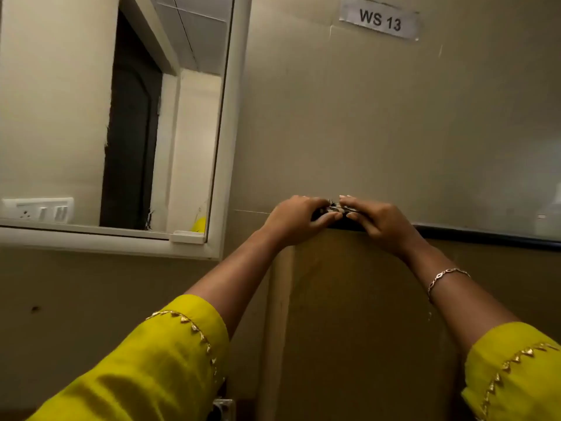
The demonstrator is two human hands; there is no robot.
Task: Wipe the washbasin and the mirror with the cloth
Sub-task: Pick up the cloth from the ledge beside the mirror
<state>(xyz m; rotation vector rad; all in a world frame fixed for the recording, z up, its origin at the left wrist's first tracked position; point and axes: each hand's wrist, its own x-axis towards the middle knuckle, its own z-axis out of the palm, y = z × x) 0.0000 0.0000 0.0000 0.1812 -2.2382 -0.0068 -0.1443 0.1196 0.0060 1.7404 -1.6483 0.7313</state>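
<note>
Here, left hand [296, 218] and right hand [378, 221] both pinching dark patterned cloth [332, 209] atop ledge [485, 235].

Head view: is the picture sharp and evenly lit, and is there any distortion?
Head view: dim, yellowish light; the whole frame is slightly soft; the dark thing between left hand and right hand is too blurred to identify; the mirror frame leans from wide-angle distortion; the label stays readable.

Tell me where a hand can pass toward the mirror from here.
Bare wall lies open between the mirror frame and the WS 13 label, above both hands. The ledge top is crowded: left hand and right hand meet on a small dark bundle. The black ledge edge rightward looks free.
</note>
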